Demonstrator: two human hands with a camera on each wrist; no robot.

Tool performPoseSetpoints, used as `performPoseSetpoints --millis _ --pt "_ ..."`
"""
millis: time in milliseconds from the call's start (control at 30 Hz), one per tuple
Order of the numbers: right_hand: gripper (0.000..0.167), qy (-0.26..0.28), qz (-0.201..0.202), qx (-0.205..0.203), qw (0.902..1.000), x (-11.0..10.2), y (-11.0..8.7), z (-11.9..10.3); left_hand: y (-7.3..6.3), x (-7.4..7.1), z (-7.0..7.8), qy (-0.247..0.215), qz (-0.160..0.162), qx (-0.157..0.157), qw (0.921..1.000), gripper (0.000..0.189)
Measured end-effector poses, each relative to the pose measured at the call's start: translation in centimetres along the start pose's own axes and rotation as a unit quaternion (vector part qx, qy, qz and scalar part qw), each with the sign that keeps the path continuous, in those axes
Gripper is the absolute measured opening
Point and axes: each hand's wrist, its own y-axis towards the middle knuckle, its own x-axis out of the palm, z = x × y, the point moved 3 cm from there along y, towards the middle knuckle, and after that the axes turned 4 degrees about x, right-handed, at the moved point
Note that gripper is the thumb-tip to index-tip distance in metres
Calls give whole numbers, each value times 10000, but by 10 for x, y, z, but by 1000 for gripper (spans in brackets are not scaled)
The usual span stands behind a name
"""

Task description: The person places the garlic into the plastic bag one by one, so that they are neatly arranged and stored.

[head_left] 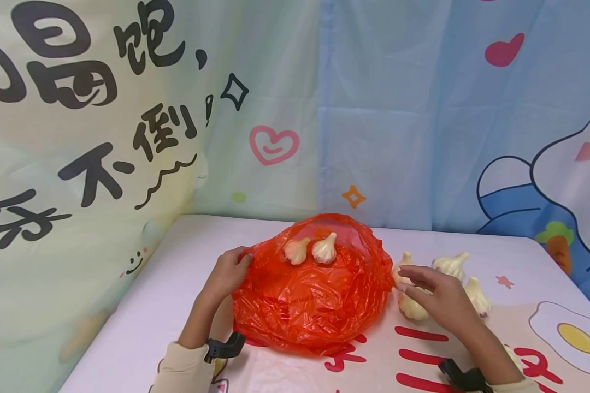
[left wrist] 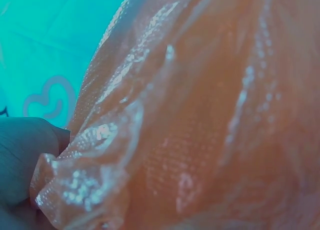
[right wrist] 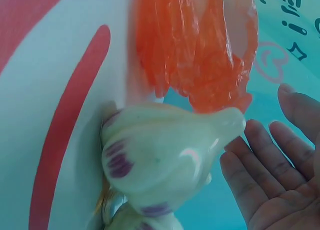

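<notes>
A red plastic bag (head_left: 310, 305) lies with its mouth facing up. Two garlic bulbs (head_left: 324, 249) rest inside it near the far side. My left hand (head_left: 228, 270) pinches the bag's left rim, its thumb over the crumpled film; the left wrist view is mostly filled by this plastic (left wrist: 200, 115). To the right of the bag, my right hand (head_left: 440, 297) has its fingers extended and holds nothing. It hovers beside several loose garlic bulbs (head_left: 450, 266), partly covering them. A purple-streaked garlic bulb (right wrist: 160, 155) appears close by the spread right hand (right wrist: 280, 175) in the right wrist view.
The white table (head_left: 216, 232) has a printed cover with red strokes and a fried egg picture (head_left: 570, 335). Printed cloth hangings (head_left: 383, 136) stand behind and to the left. A dark strap (head_left: 224, 347) circles the left wrist.
</notes>
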Motion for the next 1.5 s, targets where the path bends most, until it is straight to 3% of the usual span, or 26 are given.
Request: performPoseSetpoints --millis 433,933,1233,1500 --pt "50 53 -258 116 9996 1 0 14 -1 1 -1 -23 -27 -37 10000 27" --pt "32 -1012 -175 -300 9943 7 2 15 0 0 -1 82 -42 36 10000 27" --pt "29 -1018 -70 -462 9937 3 2 11 0 0 -1 62 -39 6 10000 27" --pt "26 -646 134 -518 9965 -5 2 3 1 1 0 97 -28 9 9999 26"
